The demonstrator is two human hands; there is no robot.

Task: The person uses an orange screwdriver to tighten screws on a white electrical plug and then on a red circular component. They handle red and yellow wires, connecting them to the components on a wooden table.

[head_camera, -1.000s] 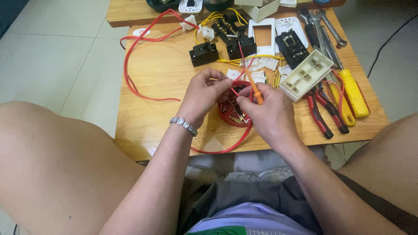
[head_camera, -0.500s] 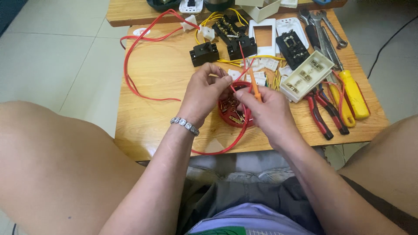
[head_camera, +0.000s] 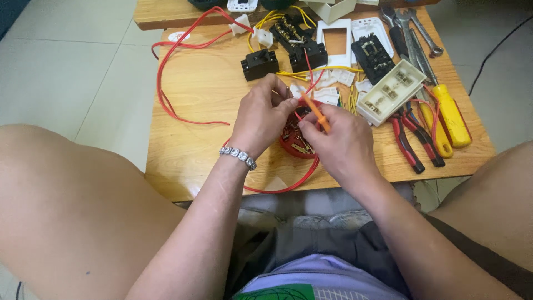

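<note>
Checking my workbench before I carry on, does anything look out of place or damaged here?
Nothing looks broken. The long red wire loops loosely off the table's left edge, and the pliers lie near the front right edge.

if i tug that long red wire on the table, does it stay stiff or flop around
The red wire lies in loose loops across the wooden table, so it probably flops and drags rather than holding shape. Being thin, it looks light and may snag nearby parts.

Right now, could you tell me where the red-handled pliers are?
In the head view, the red-handled pliers lie on the wooden table, right of the right hand.
</note>
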